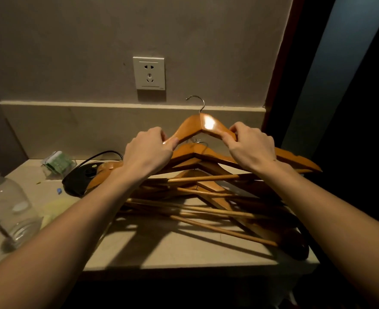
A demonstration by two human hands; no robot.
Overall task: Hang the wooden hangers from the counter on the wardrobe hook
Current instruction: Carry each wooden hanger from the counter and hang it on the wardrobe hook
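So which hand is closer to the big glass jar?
Left. The left hand grips the top hanger on the side toward the glass jar; the right hand grips the far side.

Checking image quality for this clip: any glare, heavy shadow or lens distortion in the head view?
Head view: dim, warm light; a bright glare patch on the top wooden hanger held by the left hand and right hand; long hard shadows across the counter; right side nearly black; wide-angle bending at the edges; glass jar soft.

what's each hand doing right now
Left hand: closed on the left arm of the top wooden hanger.
Right hand: closed on its right arm.
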